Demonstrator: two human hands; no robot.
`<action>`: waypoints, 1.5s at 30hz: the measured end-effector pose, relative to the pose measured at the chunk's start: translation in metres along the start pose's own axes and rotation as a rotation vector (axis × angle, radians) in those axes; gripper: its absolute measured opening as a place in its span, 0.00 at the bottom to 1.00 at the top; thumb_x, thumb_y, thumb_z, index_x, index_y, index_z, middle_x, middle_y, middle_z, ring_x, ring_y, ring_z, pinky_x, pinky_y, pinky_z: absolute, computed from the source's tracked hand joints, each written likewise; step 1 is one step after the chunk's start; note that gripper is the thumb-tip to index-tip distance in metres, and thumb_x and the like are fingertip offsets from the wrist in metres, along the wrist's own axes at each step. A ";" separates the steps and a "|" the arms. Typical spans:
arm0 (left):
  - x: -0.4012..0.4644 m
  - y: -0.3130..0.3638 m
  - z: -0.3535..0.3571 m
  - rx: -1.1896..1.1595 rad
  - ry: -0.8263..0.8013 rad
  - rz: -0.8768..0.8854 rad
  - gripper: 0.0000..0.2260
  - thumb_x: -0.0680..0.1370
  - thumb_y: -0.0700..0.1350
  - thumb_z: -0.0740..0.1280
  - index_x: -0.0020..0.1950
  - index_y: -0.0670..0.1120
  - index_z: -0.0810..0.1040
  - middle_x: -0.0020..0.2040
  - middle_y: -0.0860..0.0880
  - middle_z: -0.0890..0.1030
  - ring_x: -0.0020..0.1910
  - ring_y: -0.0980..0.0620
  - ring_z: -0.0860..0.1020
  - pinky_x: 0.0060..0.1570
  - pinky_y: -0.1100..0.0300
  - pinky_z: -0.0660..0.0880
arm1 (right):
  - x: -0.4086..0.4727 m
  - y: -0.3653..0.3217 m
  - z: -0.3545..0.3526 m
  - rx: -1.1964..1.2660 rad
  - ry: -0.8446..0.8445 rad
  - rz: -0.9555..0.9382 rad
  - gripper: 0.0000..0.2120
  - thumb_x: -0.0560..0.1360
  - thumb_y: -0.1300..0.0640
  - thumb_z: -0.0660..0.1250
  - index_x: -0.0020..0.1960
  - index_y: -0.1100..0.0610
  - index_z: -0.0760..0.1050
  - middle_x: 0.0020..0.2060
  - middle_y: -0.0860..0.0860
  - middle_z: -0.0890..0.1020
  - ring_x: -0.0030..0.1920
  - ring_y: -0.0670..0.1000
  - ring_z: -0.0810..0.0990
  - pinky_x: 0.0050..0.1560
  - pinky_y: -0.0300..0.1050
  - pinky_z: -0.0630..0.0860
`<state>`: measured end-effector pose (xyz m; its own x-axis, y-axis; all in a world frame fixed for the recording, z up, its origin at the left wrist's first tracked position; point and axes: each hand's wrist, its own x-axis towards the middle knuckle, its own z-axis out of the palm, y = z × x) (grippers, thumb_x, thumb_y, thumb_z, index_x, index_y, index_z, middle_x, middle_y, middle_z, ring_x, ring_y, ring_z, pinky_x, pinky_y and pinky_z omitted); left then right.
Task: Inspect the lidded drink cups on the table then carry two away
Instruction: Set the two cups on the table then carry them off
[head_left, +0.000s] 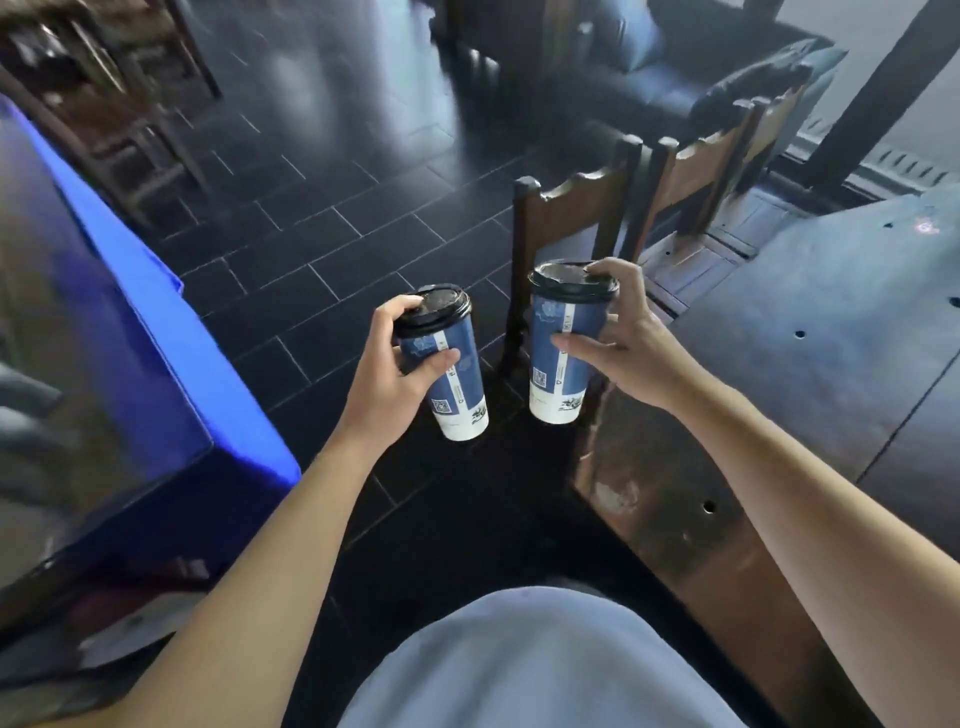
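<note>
I hold two tall blue-and-white paper drink cups with black lids out in front of me, above the dark tiled floor. My left hand (395, 358) grips the left cup (460, 384) near its top, thumb across the blue wall and a finger on the lid rim; that cup tilts a little. My right hand (618, 332) grips the right cup (558, 364) just under its lid, thumb on the wall and fingers over the lid edge; this one hangs nearly upright. The cups are apart, a small gap between them.
A worn wooden table (779, 415) runs along my right side, with two wooden chairs (576, 208) pushed against its far end. On my left is a table with a blue cloth (156, 322). Dark tiled floor (322, 228) stretches ahead, with more furniture at the back.
</note>
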<state>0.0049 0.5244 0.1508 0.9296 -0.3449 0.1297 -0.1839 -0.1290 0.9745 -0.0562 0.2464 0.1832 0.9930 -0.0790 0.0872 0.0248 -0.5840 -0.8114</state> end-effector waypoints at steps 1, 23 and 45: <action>0.004 -0.003 -0.010 0.009 0.032 -0.006 0.24 0.78 0.37 0.74 0.70 0.50 0.69 0.65 0.55 0.76 0.61 0.53 0.80 0.55 0.63 0.78 | 0.016 -0.003 0.008 0.004 -0.026 -0.016 0.32 0.73 0.49 0.75 0.66 0.40 0.57 0.59 0.51 0.80 0.50 0.66 0.84 0.49 0.66 0.82; 0.217 -0.075 -0.152 0.197 0.585 -0.186 0.25 0.77 0.40 0.76 0.71 0.52 0.71 0.63 0.63 0.75 0.61 0.66 0.76 0.61 0.70 0.72 | 0.396 -0.017 0.143 0.116 -0.439 -0.252 0.33 0.74 0.59 0.76 0.67 0.42 0.59 0.60 0.49 0.79 0.52 0.55 0.83 0.50 0.56 0.83; 0.403 -0.135 -0.369 0.137 0.723 -0.225 0.24 0.77 0.41 0.76 0.69 0.55 0.72 0.60 0.69 0.77 0.60 0.60 0.79 0.54 0.71 0.73 | 0.673 -0.120 0.310 0.148 -0.588 -0.310 0.32 0.73 0.58 0.76 0.65 0.40 0.61 0.56 0.52 0.81 0.43 0.65 0.80 0.50 0.64 0.80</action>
<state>0.5220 0.7464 0.1389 0.9181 0.3911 0.0642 0.0407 -0.2541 0.9663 0.6453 0.5132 0.1600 0.8339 0.5510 0.0337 0.2919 -0.3884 -0.8740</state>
